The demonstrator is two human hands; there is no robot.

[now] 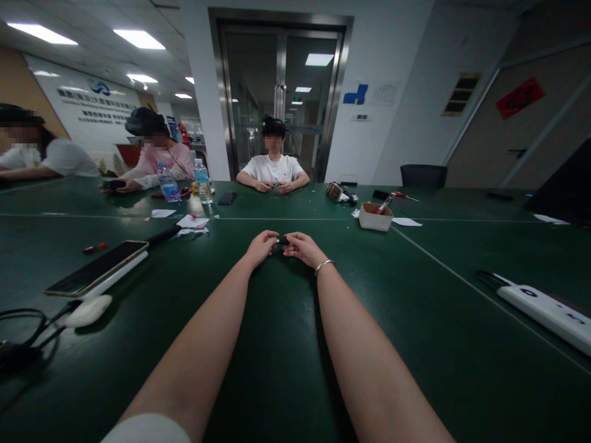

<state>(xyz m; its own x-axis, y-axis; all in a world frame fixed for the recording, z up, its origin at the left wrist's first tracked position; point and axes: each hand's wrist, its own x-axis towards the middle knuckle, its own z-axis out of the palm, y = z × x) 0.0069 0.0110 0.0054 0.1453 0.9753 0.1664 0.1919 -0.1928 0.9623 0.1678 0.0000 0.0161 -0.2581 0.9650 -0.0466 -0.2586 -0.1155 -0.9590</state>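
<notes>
Both arms reach forward over the green table. Between my hands is a small dark object with a pale, metallic-looking end toward the left; its kind is too small to make out. My left hand pinches the pale end between thumb and fingers. The fingers of my right hand close on the black end, with a silver bracelet around that wrist. The fingertips partly hide the object, which is held just above the tabletop.
At left lie a phone on a white block, a white rounded device and black cables. A small open box stands at right, beyond it a white power strip. Bottles and several people are across the table.
</notes>
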